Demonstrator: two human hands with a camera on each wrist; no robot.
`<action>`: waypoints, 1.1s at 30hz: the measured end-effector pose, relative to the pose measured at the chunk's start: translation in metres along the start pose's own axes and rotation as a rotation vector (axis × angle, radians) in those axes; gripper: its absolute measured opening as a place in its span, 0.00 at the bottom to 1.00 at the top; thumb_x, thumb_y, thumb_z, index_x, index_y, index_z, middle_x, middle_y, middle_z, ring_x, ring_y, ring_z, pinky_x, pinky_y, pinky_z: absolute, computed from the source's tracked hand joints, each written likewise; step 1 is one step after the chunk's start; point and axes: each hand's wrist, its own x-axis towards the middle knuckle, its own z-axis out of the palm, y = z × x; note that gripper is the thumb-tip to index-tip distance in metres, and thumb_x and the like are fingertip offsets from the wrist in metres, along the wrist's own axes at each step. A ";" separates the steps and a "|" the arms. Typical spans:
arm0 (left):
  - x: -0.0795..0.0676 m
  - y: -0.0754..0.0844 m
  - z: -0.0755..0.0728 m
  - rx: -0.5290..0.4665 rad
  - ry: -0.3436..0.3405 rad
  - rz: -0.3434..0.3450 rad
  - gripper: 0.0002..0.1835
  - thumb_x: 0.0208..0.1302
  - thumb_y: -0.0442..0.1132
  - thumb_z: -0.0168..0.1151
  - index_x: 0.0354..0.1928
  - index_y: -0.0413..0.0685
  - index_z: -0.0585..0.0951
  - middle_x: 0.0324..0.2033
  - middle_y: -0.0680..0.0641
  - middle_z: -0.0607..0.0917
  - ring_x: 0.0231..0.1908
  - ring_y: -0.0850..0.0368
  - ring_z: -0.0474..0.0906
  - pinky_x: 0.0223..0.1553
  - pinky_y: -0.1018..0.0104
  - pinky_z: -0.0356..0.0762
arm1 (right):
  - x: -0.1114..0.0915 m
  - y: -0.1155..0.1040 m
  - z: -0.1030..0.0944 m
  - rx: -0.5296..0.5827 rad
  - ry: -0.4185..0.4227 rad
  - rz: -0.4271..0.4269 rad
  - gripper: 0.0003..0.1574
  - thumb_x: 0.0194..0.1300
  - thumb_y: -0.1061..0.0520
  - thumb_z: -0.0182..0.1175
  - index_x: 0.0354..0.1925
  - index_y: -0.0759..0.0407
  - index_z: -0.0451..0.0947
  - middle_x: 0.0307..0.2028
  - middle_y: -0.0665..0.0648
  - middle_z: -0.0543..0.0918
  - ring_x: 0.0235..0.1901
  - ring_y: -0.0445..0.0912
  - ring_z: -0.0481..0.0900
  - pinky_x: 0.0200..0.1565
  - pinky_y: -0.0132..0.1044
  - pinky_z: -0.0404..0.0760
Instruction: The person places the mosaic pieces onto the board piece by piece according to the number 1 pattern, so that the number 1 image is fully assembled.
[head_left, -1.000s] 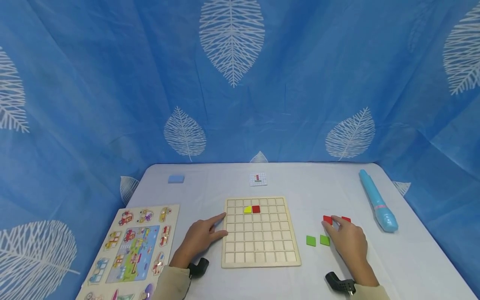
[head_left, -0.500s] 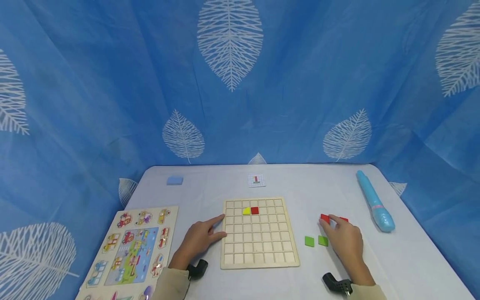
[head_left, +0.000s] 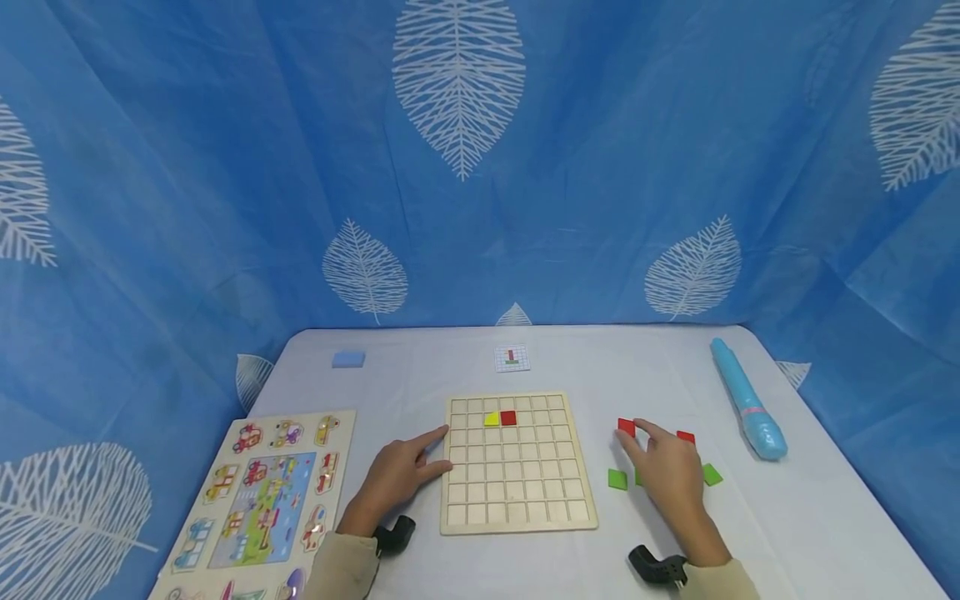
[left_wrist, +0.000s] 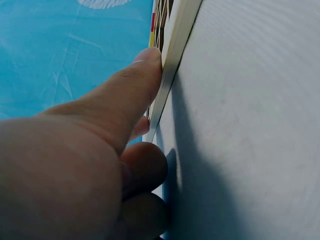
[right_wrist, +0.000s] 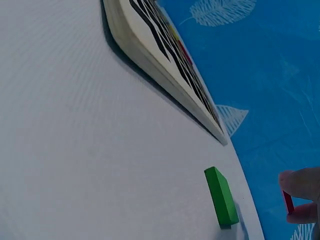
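Note:
My right hand (head_left: 671, 471) pinches a red square tile (head_left: 626, 427) between thumb and fingers, to the right of the wooden grid board (head_left: 517, 492). In the right wrist view, the tile's thin edge (right_wrist: 288, 201) shows between two fingertips. Beneath and around this hand lie green tiles (head_left: 617, 479), one partly covered by it, and a second red tile (head_left: 686, 437). On the board, a yellow piece (head_left: 492, 419) sits beside a red tile (head_left: 508, 418) near the top. With thumb and index finger extended, my left hand (head_left: 397, 473) touches the board's left edge.
A picture puzzle board (head_left: 262, 500) with vehicle pieces lies at the left. Along the back are a blue block (head_left: 348, 359) and a small pattern card (head_left: 512, 358). To the far right rests a light-blue microphone-shaped toy (head_left: 748, 400). A blue curtain (head_left: 570, 167) hangs behind the table.
My right hand has moved left toward the board, carrying the red tile. A green tile at its right has come into view. The left hand stays at the board's edge.

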 end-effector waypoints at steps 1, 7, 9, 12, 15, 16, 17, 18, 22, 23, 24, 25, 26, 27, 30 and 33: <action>0.000 0.000 0.000 0.003 0.001 -0.001 0.33 0.63 0.57 0.71 0.69 0.56 0.79 0.17 0.60 0.68 0.18 0.66 0.60 0.24 0.68 0.60 | 0.000 -0.002 0.000 0.004 -0.003 -0.003 0.29 0.61 0.49 0.75 0.54 0.67 0.84 0.11 0.51 0.61 0.12 0.47 0.59 0.18 0.35 0.57; 0.002 0.000 0.000 -0.002 0.002 -0.007 0.33 0.63 0.57 0.71 0.69 0.57 0.79 0.17 0.60 0.69 0.18 0.65 0.60 0.24 0.68 0.60 | 0.001 -0.013 0.004 0.015 -0.006 -0.021 0.30 0.61 0.50 0.75 0.55 0.66 0.84 0.11 0.51 0.61 0.11 0.47 0.59 0.18 0.35 0.58; 0.002 0.000 0.000 -0.006 0.001 -0.007 0.33 0.63 0.58 0.71 0.69 0.57 0.79 0.17 0.60 0.69 0.18 0.65 0.60 0.24 0.68 0.60 | 0.001 -0.016 0.006 0.018 -0.009 -0.029 0.30 0.61 0.50 0.75 0.55 0.66 0.84 0.11 0.51 0.62 0.11 0.47 0.59 0.18 0.34 0.58; 0.000 0.000 0.000 -0.012 -0.002 -0.011 0.33 0.63 0.57 0.71 0.69 0.56 0.79 0.17 0.60 0.69 0.18 0.65 0.61 0.24 0.68 0.61 | 0.000 -0.022 0.011 0.022 -0.027 -0.047 0.30 0.60 0.50 0.76 0.55 0.66 0.84 0.10 0.51 0.62 0.11 0.47 0.59 0.18 0.34 0.57; -0.004 -0.001 0.000 -0.021 -0.002 -0.009 0.33 0.63 0.57 0.72 0.68 0.55 0.79 0.16 0.60 0.69 0.17 0.65 0.61 0.24 0.68 0.61 | -0.001 -0.028 0.016 0.023 -0.058 -0.063 0.30 0.61 0.50 0.76 0.56 0.66 0.84 0.10 0.50 0.62 0.11 0.47 0.60 0.19 0.34 0.57; -0.005 -0.001 0.001 -0.022 -0.002 -0.008 0.33 0.62 0.56 0.72 0.68 0.55 0.79 0.16 0.60 0.69 0.17 0.65 0.61 0.23 0.68 0.61 | -0.001 -0.030 0.017 0.025 -0.066 -0.069 0.30 0.61 0.50 0.75 0.56 0.66 0.84 0.10 0.50 0.62 0.11 0.47 0.60 0.19 0.34 0.57; -0.005 -0.001 0.001 -0.023 -0.002 -0.008 0.33 0.62 0.56 0.72 0.68 0.55 0.79 0.16 0.60 0.69 0.17 0.65 0.61 0.23 0.68 0.61 | -0.001 -0.033 0.018 0.029 -0.072 -0.077 0.30 0.61 0.49 0.75 0.55 0.66 0.84 0.10 0.50 0.62 0.11 0.46 0.60 0.19 0.34 0.57; -0.006 -0.001 0.001 -0.023 -0.001 -0.006 0.33 0.62 0.56 0.72 0.68 0.55 0.79 0.16 0.60 0.69 0.17 0.65 0.60 0.23 0.68 0.60 | -0.002 -0.036 0.019 0.031 -0.079 -0.081 0.29 0.61 0.49 0.75 0.55 0.65 0.84 0.10 0.50 0.61 0.11 0.46 0.59 0.19 0.34 0.57; -0.005 -0.001 0.002 -0.011 -0.006 -0.011 0.33 0.63 0.57 0.71 0.68 0.56 0.79 0.16 0.60 0.69 0.17 0.65 0.60 0.24 0.68 0.60 | -0.002 -0.049 0.021 0.056 -0.089 -0.099 0.28 0.62 0.49 0.74 0.54 0.65 0.85 0.11 0.49 0.60 0.12 0.44 0.57 0.20 0.34 0.56; -0.004 -0.001 0.002 -0.010 -0.007 -0.014 0.33 0.63 0.58 0.71 0.68 0.56 0.79 0.16 0.60 0.69 0.17 0.65 0.60 0.24 0.68 0.60 | -0.002 -0.052 0.022 0.062 -0.090 -0.104 0.28 0.62 0.49 0.74 0.54 0.65 0.85 0.11 0.49 0.60 0.12 0.44 0.57 0.20 0.34 0.56; -0.003 -0.001 0.002 -0.009 -0.007 -0.016 0.33 0.63 0.58 0.71 0.69 0.56 0.79 0.16 0.60 0.69 0.17 0.65 0.60 0.24 0.68 0.61 | -0.002 -0.055 0.024 0.064 -0.092 -0.107 0.27 0.62 0.48 0.74 0.54 0.64 0.86 0.11 0.48 0.60 0.13 0.43 0.57 0.20 0.34 0.56; -0.003 -0.001 0.001 -0.007 -0.006 -0.016 0.34 0.63 0.58 0.71 0.69 0.57 0.79 0.16 0.60 0.69 0.17 0.65 0.60 0.24 0.68 0.61 | -0.003 -0.058 0.025 0.068 -0.093 -0.114 0.27 0.61 0.48 0.74 0.53 0.64 0.86 0.11 0.48 0.60 0.13 0.43 0.57 0.20 0.34 0.56; -0.002 0.000 0.001 -0.005 -0.004 -0.013 0.34 0.63 0.58 0.71 0.69 0.57 0.79 0.16 0.59 0.69 0.17 0.65 0.61 0.24 0.68 0.61 | -0.003 -0.060 0.026 0.073 -0.094 -0.122 0.27 0.61 0.48 0.75 0.53 0.64 0.86 0.11 0.48 0.60 0.13 0.43 0.56 0.20 0.34 0.56; -0.002 0.000 0.001 -0.003 -0.005 -0.015 0.34 0.63 0.58 0.71 0.69 0.57 0.78 0.16 0.59 0.69 0.18 0.65 0.61 0.24 0.68 0.61 | -0.004 -0.062 0.028 0.077 -0.096 -0.130 0.27 0.61 0.48 0.75 0.53 0.63 0.86 0.11 0.48 0.60 0.13 0.42 0.56 0.20 0.34 0.56; -0.001 0.000 0.000 0.003 -0.004 -0.011 0.34 0.63 0.58 0.71 0.69 0.57 0.78 0.17 0.59 0.69 0.18 0.65 0.61 0.25 0.67 0.62 | -0.006 -0.068 0.034 0.088 -0.110 -0.158 0.27 0.61 0.48 0.75 0.53 0.62 0.86 0.11 0.47 0.60 0.13 0.41 0.56 0.20 0.34 0.56; 0.000 0.000 0.000 0.004 -0.004 -0.010 0.34 0.63 0.58 0.71 0.69 0.57 0.78 0.17 0.59 0.69 0.18 0.65 0.61 0.25 0.67 0.61 | -0.007 -0.074 0.039 0.104 -0.121 -0.187 0.26 0.61 0.47 0.74 0.51 0.61 0.87 0.11 0.45 0.60 0.14 0.40 0.55 0.20 0.34 0.54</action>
